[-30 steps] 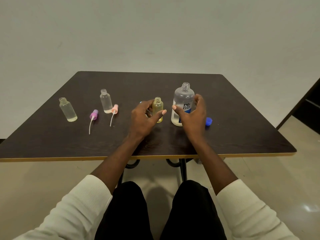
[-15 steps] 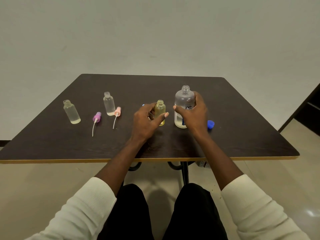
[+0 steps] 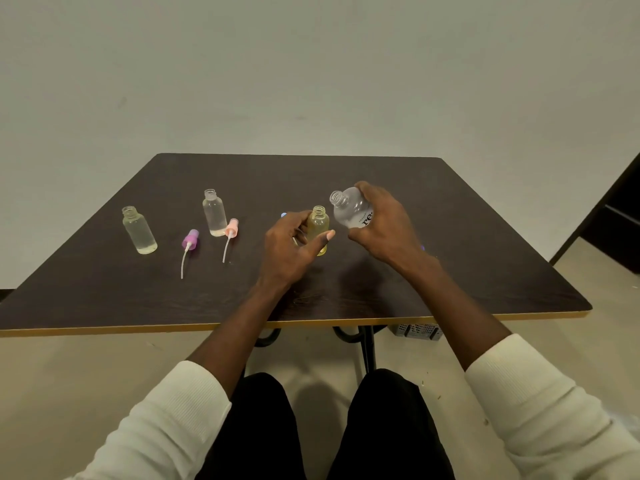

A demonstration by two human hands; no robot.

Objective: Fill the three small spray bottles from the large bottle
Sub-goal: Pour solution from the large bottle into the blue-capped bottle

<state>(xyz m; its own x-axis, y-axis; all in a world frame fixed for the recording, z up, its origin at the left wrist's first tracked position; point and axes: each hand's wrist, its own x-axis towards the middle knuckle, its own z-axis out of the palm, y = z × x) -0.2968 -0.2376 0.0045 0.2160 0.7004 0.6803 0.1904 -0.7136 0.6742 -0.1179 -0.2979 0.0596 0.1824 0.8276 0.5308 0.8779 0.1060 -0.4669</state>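
- Head view: the right hand (image 3: 382, 230) has its grip wrapped round the large bottle (image 3: 349, 211), lifted and tilted, its open neck toward the yellow spray bottle (image 3: 319, 230).
- The left hand (image 3: 294, 251) has its grip holding that bottle upright, mid-counter (image 3: 485, 265).
- Two clear spray bottles (image 3: 139, 231) (image 3: 214, 213) stand toward the left edge, uncapped, the purple spray head (image 3: 190, 240) and the pink spray head (image 3: 231, 228) lying beside them.

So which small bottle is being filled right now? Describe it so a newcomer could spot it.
On the dark table, look near the middle, between the two hands. The left hand grips a small open bottle beside the tilted large bottle. It alone is yellow-tinted; the other two small bottles are clear and stand untouched farther left.
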